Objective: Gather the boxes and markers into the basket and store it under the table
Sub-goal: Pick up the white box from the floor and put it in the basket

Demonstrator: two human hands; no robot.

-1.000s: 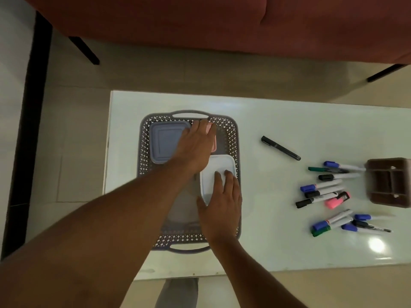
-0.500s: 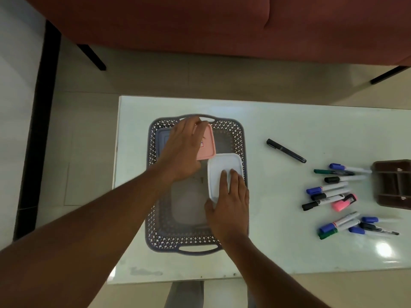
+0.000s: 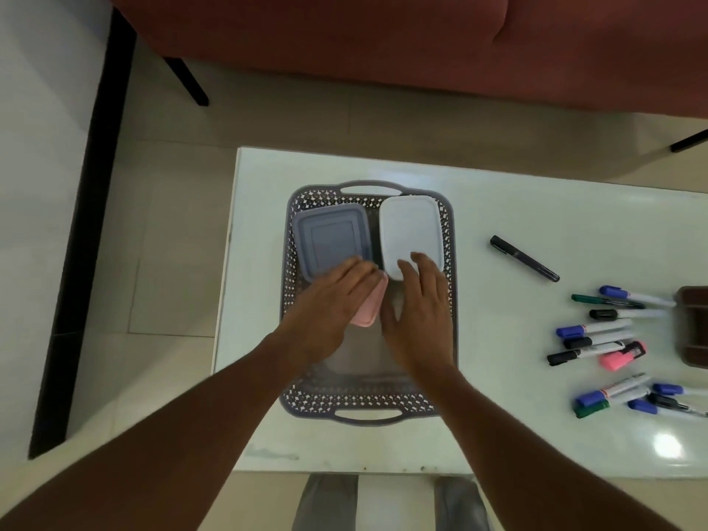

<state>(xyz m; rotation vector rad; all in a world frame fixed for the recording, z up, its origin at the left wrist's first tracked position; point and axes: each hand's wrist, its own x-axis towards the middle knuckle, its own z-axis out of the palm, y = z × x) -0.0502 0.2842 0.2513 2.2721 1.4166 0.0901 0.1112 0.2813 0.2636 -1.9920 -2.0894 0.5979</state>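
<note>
Now boxes step: left hand (image 3: 329,300) flat, fingers together, covering pink plastic box (image 3: 368,308); right hand (image 3: 419,300) spread, fingertips on white lidded box (image 3: 410,231) in grey perforated basket (image 3: 367,413). Next: scattered markers (image 3: 597,339) need collecting.

Your left hand (image 3: 329,300) covers most of the pink box (image 3: 368,311); only its right edge shows, so you can't tell how it sits. The brown organizer (image 3: 692,327) is cut off by the right edge. Marker (image 3: 590,329) labels are too small to read.
</note>
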